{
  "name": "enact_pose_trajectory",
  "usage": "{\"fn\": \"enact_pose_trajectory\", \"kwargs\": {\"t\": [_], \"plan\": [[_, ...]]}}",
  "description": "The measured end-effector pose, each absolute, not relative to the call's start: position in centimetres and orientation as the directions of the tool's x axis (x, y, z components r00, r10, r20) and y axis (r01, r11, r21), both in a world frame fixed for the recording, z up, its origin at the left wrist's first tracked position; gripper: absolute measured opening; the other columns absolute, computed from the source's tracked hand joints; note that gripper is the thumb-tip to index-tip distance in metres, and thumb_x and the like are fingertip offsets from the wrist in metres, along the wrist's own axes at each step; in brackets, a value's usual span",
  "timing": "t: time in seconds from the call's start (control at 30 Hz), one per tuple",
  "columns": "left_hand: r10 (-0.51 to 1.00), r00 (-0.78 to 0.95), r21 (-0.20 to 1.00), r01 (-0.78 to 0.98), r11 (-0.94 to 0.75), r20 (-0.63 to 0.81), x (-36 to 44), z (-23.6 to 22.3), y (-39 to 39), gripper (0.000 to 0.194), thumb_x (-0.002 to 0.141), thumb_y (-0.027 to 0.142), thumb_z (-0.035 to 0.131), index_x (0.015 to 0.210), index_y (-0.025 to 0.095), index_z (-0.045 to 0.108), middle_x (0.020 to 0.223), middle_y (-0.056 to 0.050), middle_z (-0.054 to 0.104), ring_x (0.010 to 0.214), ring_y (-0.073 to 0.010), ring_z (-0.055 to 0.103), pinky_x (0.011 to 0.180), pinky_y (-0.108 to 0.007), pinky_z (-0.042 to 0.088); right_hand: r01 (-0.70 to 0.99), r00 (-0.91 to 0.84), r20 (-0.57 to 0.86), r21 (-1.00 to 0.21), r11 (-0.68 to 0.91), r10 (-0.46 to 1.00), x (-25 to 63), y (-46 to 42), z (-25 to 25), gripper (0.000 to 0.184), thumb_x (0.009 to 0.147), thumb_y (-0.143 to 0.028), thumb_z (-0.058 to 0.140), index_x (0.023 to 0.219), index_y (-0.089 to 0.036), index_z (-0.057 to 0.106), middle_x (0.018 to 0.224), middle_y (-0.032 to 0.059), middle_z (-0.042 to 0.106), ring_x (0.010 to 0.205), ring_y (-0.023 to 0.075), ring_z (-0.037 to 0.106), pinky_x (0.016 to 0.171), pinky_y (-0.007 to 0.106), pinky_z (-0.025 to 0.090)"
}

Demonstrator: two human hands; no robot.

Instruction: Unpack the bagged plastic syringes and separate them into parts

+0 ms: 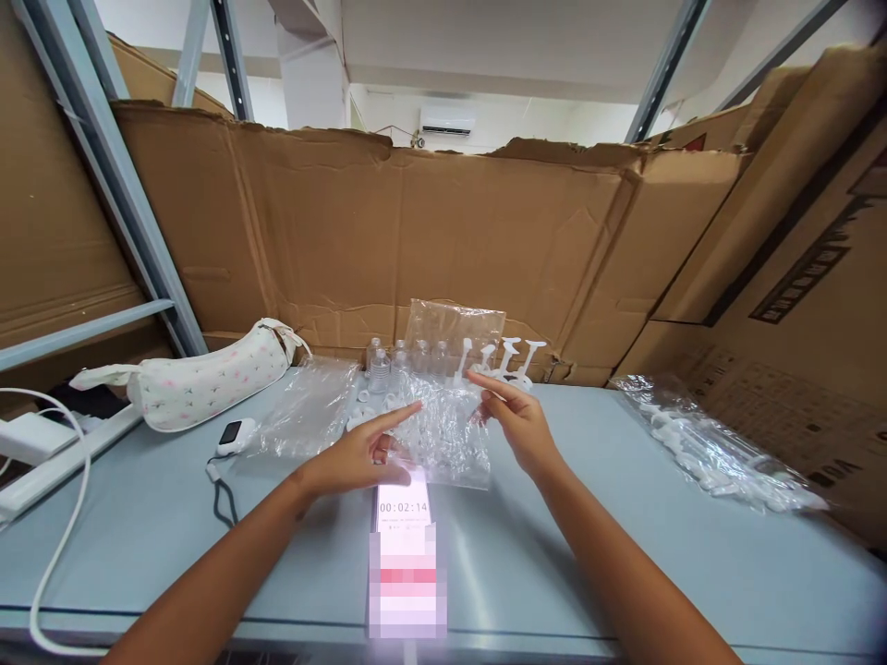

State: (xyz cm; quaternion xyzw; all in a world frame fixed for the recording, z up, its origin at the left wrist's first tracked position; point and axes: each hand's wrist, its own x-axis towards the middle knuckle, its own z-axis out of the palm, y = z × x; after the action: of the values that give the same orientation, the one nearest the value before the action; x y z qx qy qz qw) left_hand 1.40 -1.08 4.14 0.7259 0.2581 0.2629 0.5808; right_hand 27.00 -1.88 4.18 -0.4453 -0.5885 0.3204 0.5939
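My left hand (364, 454) is over the near left part of a crinkled clear plastic bag (450, 429), index finger stretched out and thumb apart. At the bag's right edge is my right hand (519, 420), its index finger extended and the others partly curled; I see nothing held in it, and cannot tell if it touches the bag. Behind the bag stand several small clear bottles (379, 369) and several white pump-like pieces (509, 351). Small white rings (363, 396) lie left of the bag. Below my left hand, a phone (404, 508) shows a timer.
Another flat clear bag (311, 402) lies to the left, beside a small white device (236, 436) with a grey strap. Further left are a floral pouch (214, 379) and a white cable (76, 499). A bag of white parts (721, 448) lies right. Cardboard (430, 231) walls the back.
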Motion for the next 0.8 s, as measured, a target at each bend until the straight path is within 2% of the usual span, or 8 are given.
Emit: {"fn": "enact_pose_trajectory", "kwargs": {"t": [0.1, 0.2, 0.27, 0.4, 0.47, 0.63, 0.7, 0.8], "plan": [[0.765, 0.633, 0.97, 0.095, -0.223, 0.114, 2.0, 4.1, -1.3, 0.075, 0.078, 0.021, 0.063, 0.145, 0.024, 0.029, 0.072, 0.0, 0.064, 0.065, -0.0126, 0.056, 0.065, -0.027, 0.047, 0.118, -0.011, 0.426, -0.898, 0.424, 0.905, 26.8, -2.1, 4.2, 0.045, 0.082, -0.042, 0.057, 0.125, -0.03, 0.057, 0.124, 0.0067, 0.058, 0.074, 0.0148, 0.061, 0.066, 0.032, 0.052], [0.803, 0.57, 0.961, 0.085, -0.265, 0.171, 2.0, 4.0, -1.1, 0.072, 0.081, 0.021, 0.058, 0.146, 0.022, 0.027, 0.069, 0.001, 0.062, 0.06, -0.0104, 0.052, 0.06, -0.025, 0.045, 0.134, -0.151, 0.412, -0.892, 0.432, 0.899, 26.2, -2.5, 3.9, 0.068, 0.079, -0.043, 0.062, 0.141, -0.038, 0.034, 0.153, 0.0048, 0.023, 0.092, 0.0191, 0.061, 0.07, 0.033, 0.054], [0.814, 0.546, 0.955, 0.078, -0.287, 0.2, 1.8, 3.9, -0.9, 0.071, 0.081, 0.022, 0.057, 0.146, 0.023, 0.027, 0.075, -0.001, 0.064, 0.059, -0.0097, 0.052, 0.054, -0.022, 0.042, 0.179, -0.215, 0.356, -0.901, 0.395, 0.91, 25.6, -2.6, 3.6, 0.077, 0.077, -0.041, 0.064, 0.144, -0.041, 0.026, 0.156, 0.0037, 0.013, 0.09, 0.0181, 0.061, 0.072, 0.034, 0.055], [0.825, 0.516, 0.939, 0.103, -0.327, 0.231, 1.8, 3.7, -0.6, 0.071, 0.081, 0.022, 0.056, 0.145, 0.025, 0.028, 0.09, -0.004, 0.066, 0.061, -0.0092, 0.054, 0.052, -0.021, 0.043, 0.161, -0.232, 0.279, -0.934, 0.32, 0.932, 24.6, -2.8, 3.0, 0.068, 0.079, -0.033, 0.06, 0.141, -0.039, 0.032, 0.154, 0.0056, 0.02, 0.067, 0.0088, 0.058, 0.066, 0.032, 0.056], [0.841, 0.482, 0.928, 0.131, -0.348, 0.247, 1.7, 3.9, -0.4, 0.07, 0.079, 0.022, 0.055, 0.144, 0.025, 0.031, 0.098, -0.006, 0.065, 0.062, -0.0089, 0.054, 0.053, -0.021, 0.044, 0.146, -0.226, 0.288, -0.935, 0.324, 0.931, 24.4, -2.8, 2.9, 0.067, 0.08, -0.03, 0.059, 0.141, -0.038, 0.033, 0.152, 0.0068, 0.026, 0.063, 0.0069, 0.057, 0.066, 0.031, 0.056], [0.903, 0.296, 0.896, 0.222, -0.383, 0.313, -1.1, 5.3, 1.3, 0.067, 0.072, 0.021, 0.054, 0.138, 0.025, 0.043, 0.126, -0.01, 0.055, 0.058, -0.0069, 0.052, 0.053, -0.022, 0.045, 0.231, -0.186, 0.338, -0.897, 0.376, 0.922, 25.2, -2.4, 2.7, 0.062, 0.082, -0.028, 0.054, 0.141, -0.035, 0.035, 0.145, 0.0075, 0.038, 0.077, 0.0132, 0.061, 0.063, 0.03, 0.056], [0.927, 0.225, 0.877, 0.317, -0.361, 0.301, -3.3, 6.2, 2.3, 0.068, 0.068, 0.017, 0.05, 0.135, 0.024, 0.045, 0.121, -0.008, 0.057, 0.055, -0.0059, 0.049, 0.055, -0.022, 0.044, 0.341, -0.173, 0.38, -0.842, 0.417, 0.909, 25.7, -1.8, 2.5, 0.057, 0.083, -0.027, 0.052, 0.138, -0.034, 0.039, 0.143, 0.0077, 0.04, 0.083, 0.0153, 0.062, 0.064, 0.031, 0.056], [0.96, 0.096, 0.872, 0.403, -0.277, 0.261, -6.6, 7.5, 3.1, 0.071, 0.062, 0.017, 0.048, 0.133, 0.021, 0.046, 0.116, -0.008, 0.056, 0.049, -0.0044, 0.042, 0.049, -0.022, 0.038, 0.534, -0.217, 0.455, -0.685, 0.495, 0.864, 26.3, -0.5, 2.2, 0.047, 0.086, -0.025, 0.048, 0.133, -0.03, 0.046, 0.134, 0.0086, 0.05, 0.09, 0.0186, 0.062, 0.073, 0.035, 0.055]]}}
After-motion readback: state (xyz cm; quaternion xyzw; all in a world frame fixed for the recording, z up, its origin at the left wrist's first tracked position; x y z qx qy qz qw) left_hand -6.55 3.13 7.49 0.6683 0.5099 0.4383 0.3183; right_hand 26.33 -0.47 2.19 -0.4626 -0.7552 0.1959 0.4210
